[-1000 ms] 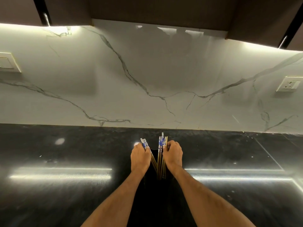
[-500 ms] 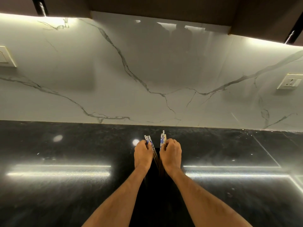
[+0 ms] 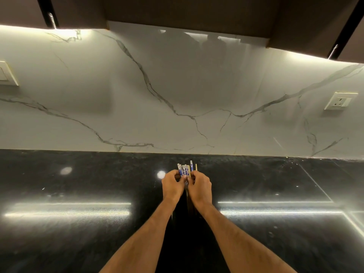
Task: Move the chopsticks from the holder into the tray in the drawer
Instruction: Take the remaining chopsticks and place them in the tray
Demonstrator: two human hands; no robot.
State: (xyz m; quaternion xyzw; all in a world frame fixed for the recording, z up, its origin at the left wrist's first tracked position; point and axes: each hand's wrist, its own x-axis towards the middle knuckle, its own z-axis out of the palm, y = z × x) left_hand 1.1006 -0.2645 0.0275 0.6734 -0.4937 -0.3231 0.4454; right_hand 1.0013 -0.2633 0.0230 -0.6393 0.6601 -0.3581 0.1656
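Observation:
A bundle of several chopsticks (image 3: 185,170) with blue-and-white patterned tops stands upright over the black counter (image 3: 78,190). My left hand (image 3: 173,185) and my right hand (image 3: 200,187) press together around the bundle from either side, fingers closed on it. The brown lower shafts show in the narrow gap between my wrists. A dark shape below my hands may be the holder, but I cannot make it out. No drawer or tray is in view.
A white marble backsplash (image 3: 177,95) rises behind the counter. A wall socket (image 3: 339,101) sits at the right, a switch plate (image 3: 6,75) at the left edge. Dark cabinets (image 3: 187,14) hang overhead with light strips beneath.
My hands have come together, merging two separate bunches of chopsticks into one tight bundle. The bundle's tops now sit closer to my fingers.

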